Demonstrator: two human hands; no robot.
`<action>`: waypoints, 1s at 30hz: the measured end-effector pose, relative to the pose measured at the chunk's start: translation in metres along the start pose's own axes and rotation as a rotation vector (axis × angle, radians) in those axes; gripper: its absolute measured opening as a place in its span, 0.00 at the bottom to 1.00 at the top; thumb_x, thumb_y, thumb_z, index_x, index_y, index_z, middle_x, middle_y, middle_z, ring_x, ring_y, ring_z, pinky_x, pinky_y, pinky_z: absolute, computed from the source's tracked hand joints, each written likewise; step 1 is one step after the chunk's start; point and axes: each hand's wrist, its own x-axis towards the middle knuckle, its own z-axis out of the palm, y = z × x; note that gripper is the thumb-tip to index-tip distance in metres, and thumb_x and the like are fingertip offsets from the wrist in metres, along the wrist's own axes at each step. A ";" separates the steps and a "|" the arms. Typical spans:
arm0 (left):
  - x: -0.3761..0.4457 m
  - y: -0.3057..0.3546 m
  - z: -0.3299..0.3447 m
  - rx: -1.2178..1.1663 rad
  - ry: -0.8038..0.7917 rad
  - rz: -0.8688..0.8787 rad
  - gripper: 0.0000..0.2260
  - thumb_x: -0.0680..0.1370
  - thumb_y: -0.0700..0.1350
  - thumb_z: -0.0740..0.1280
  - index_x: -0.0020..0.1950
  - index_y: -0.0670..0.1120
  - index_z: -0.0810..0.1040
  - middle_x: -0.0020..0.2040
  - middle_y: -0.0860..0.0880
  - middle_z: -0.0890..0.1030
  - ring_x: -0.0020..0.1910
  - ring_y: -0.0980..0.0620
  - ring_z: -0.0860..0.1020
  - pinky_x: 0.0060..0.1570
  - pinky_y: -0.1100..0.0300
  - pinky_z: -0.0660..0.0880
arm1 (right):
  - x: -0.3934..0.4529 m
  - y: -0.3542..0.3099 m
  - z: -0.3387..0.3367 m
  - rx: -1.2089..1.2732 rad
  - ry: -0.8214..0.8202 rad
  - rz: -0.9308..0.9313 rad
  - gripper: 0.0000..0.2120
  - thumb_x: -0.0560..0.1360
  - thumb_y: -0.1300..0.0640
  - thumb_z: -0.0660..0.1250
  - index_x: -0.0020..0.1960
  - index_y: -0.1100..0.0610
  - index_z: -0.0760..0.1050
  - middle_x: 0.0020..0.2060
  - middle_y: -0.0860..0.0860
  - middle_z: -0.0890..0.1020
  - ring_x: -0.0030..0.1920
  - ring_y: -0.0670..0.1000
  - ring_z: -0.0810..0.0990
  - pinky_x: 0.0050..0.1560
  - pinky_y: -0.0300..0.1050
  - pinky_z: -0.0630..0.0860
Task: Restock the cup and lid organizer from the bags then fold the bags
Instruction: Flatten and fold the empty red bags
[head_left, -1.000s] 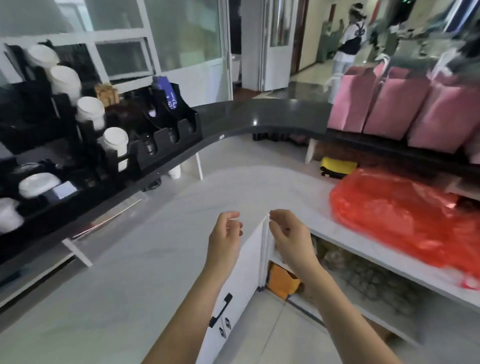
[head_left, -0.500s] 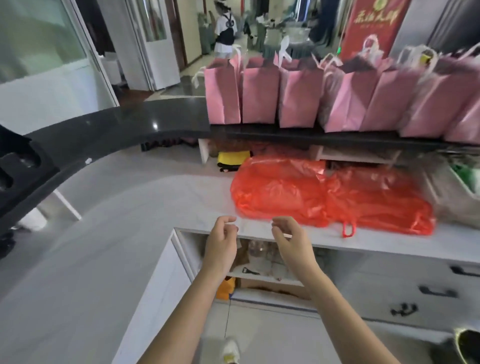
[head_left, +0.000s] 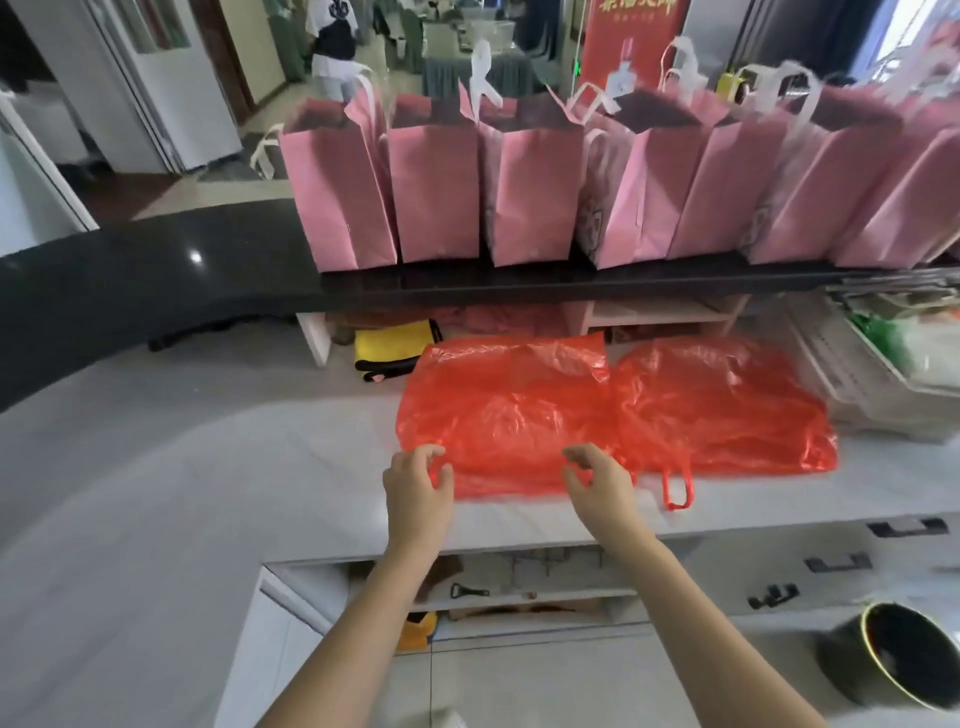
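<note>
Your left hand and right hand hover with fingers loosely curled, holding nothing, at the near edge of the left red bag. It and the right red bag lie flattened, crinkled and translucent on the white counter, likely emptied, so folding remains; the organizer is out of view.

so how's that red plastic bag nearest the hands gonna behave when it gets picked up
The red plastic bag is probably floppy: thin, wrinkled film lying nearly flat on the white counter. It likely weighs little, as it looks nearly empty. Its glossy surface may slip, so the left hand and right hand should pinch it.
</note>
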 end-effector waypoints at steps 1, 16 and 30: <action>0.009 -0.006 0.003 0.055 -0.003 -0.009 0.09 0.81 0.44 0.67 0.61 0.51 0.78 0.60 0.49 0.74 0.63 0.47 0.72 0.57 0.60 0.69 | 0.009 0.006 0.002 -0.051 0.000 0.000 0.13 0.81 0.59 0.66 0.64 0.53 0.79 0.57 0.48 0.81 0.60 0.50 0.78 0.61 0.47 0.74; 0.052 -0.079 0.057 0.256 -0.200 -0.169 0.19 0.81 0.37 0.65 0.72 0.46 0.75 0.60 0.46 0.79 0.58 0.46 0.80 0.59 0.55 0.77 | 0.091 0.075 0.035 -0.669 -0.355 0.031 0.25 0.81 0.48 0.63 0.78 0.45 0.66 0.70 0.48 0.75 0.70 0.54 0.75 0.71 0.55 0.64; 0.091 -0.085 0.049 0.453 -0.032 -0.234 0.09 0.82 0.41 0.63 0.60 0.47 0.79 0.56 0.48 0.82 0.54 0.44 0.80 0.50 0.48 0.77 | 0.133 0.074 0.041 -0.521 -0.139 -0.301 0.16 0.79 0.46 0.57 0.49 0.48 0.83 0.41 0.45 0.84 0.51 0.56 0.79 0.53 0.53 0.70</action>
